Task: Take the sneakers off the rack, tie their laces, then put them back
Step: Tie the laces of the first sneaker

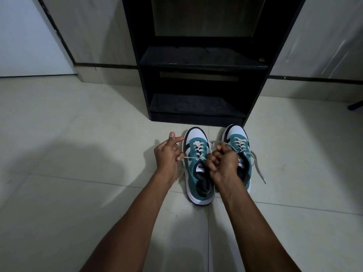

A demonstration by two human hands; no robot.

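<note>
Two teal, white and black sneakers stand side by side on the tiled floor, toes toward the rack. My left hand [167, 154] sits just left of the left sneaker [196, 146] and pinches one end of its white lace [191, 158], which runs taut across the tongue. My right hand [222, 161] is fisted over the gap between the shoes, gripping the other lace end and hiding part of the right sneaker [238, 140]. That sneaker's laces [257, 165] hang loose onto the floor to the right.
A black shoe rack [196, 63] with bare dusty shelves stands right behind the sneakers. A white door [23, 36] is at the far left. A blue object [355, 106] pokes in at the right edge.
</note>
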